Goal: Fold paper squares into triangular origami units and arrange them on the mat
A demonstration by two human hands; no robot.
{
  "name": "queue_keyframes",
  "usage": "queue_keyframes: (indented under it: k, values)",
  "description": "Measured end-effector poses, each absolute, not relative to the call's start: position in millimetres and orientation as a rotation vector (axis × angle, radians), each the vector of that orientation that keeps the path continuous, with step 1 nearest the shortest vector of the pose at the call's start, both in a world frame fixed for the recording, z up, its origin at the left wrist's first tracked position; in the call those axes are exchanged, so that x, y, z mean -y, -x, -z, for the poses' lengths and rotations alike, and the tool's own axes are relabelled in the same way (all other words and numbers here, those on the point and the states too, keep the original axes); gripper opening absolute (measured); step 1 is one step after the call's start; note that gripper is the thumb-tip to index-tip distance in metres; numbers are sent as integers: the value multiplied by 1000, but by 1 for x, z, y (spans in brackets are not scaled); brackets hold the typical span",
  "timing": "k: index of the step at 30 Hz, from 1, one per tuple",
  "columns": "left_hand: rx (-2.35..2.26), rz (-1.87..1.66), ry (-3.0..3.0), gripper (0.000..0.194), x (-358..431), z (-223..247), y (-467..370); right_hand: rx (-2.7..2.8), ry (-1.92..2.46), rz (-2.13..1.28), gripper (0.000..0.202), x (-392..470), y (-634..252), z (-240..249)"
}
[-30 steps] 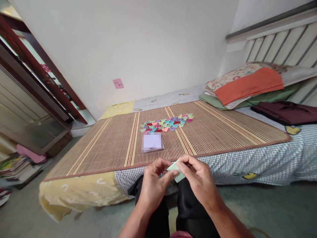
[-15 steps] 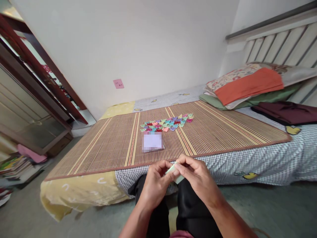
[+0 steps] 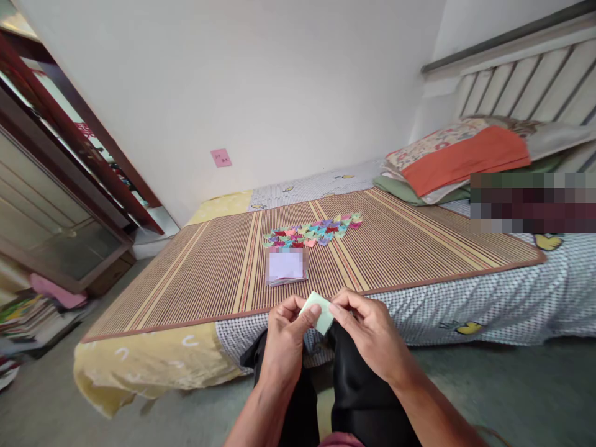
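each grip closed: left hand, right hand pinch pale green paper.

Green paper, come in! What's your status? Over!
Left hand pinching light-green paper. Right hand pinching its corner. Colourful folded-paper pieces on striped mat beyond, not blocking.

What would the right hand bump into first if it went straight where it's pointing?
Probably the pale green paper: the right hand is at its edge, though exact depth is hard to judge.
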State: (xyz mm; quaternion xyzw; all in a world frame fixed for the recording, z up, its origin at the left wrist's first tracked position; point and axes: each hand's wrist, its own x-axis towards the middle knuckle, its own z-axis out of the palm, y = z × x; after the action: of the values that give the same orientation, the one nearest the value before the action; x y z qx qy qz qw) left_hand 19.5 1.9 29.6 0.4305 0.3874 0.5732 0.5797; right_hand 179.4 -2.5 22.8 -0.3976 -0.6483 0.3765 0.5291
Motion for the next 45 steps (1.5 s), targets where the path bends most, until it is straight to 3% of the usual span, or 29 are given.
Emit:
queue_keyframes:
  k: [10, 15, 24, 33, 45]
  values:
    - [-1028, -1356, -1218, 35, 1, -28, -26, 1508, 927, -942, 20, 0, -172, -29]
    - [-1077, -1274, -1375, 30, 6, -25, -26, 1466, 917, -832, 26, -4, -170, -29]
    - [-1020, -1193, -1338, 42, 4, -29, -22, 1445, 947, -930, 30, -8, -180, -26]
    - [-1004, -1335, -1082, 33, 0, -25, -26, 1522, 975, -999, 18, -8, -176, -29]
    - [-919, -1291, -1117, 27, -6, -33, -12, 1683, 999, -1043, 25, -3, -184, -30]
